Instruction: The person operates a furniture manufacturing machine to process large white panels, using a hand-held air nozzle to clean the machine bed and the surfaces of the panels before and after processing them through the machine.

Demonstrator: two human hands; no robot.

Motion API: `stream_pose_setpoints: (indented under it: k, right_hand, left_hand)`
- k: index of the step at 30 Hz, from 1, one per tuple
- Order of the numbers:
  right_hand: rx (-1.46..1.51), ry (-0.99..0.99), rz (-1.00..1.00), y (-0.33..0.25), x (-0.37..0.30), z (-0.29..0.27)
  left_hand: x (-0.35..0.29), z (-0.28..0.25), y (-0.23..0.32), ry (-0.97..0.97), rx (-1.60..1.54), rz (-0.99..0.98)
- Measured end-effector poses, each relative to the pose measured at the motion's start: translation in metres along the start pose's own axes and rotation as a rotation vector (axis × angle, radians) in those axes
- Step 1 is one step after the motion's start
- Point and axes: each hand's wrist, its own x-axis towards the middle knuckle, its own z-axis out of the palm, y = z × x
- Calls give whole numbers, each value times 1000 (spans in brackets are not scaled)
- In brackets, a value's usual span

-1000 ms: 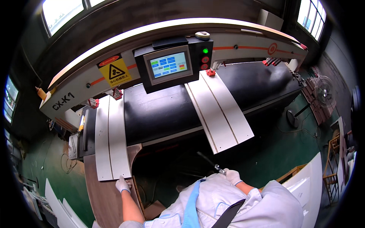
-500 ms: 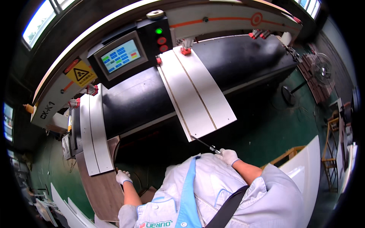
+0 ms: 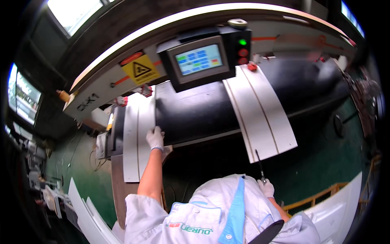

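Observation:
My left hand [image 3: 155,138], in a white glove, is at the right edge of a white grooved panel [image 3: 131,140], about halfway along it. Its fingers look curled at that edge, though their tips are partly hidden. In my right hand [image 3: 266,188], also gloved, is an air blow gun [image 3: 261,173] with a long thin dark nozzle. The nozzle tip points up at the near end of a second white panel [image 3: 265,118], which has two brown grooves. Both panels lie on the black machine bed [image 3: 195,107] and jut out over its near edge.
A machine beam with a control screen [image 3: 199,60], lit buttons and a yellow warning sign [image 3: 141,69] spans the bed. A brown board [image 3: 119,195] lies under the left panel's near end. White sheets [image 3: 91,215] lean at lower left; another white sheet [image 3: 335,211] is at lower right.
My left hand has moved forward from the left panel's near corner to midway along its right edge. My right hand still holds the air gun, its nozzle now more upright. The view has turned left.

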Motion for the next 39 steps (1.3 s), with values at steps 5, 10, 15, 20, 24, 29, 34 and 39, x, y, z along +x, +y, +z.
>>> stream_pose_setpoints:
  k: [5,10,15,20,24,29,34,39]
  right_hand:
    - [149,93,49,-54,-25,35]
    - [257,151,128,-70,-33,51]
    - [262,169,235,-87,-49,39]
    - [206,166,231,-100,-47,41]
    - [208,148,271,-96,-47,43]
    - [184,179,274,-93,-48,46]
    - [62,93,182,-107,-74,27]
    - [-9,25,90,-96,-102,23]
  left_hand:
    - [131,-64,48,292,283,439]
    - [202,-71,134,432,693,650]
    - [268,-80,146,330,1041,557]
    - [305,-113,118,415,1261,720]
    - [286,-98,121,269,1225,552]
    - [271,-100,137,188,1208,534]
    - [268,-104,132,234,1053,714]
    - [258,-82,124,293,1045,600]
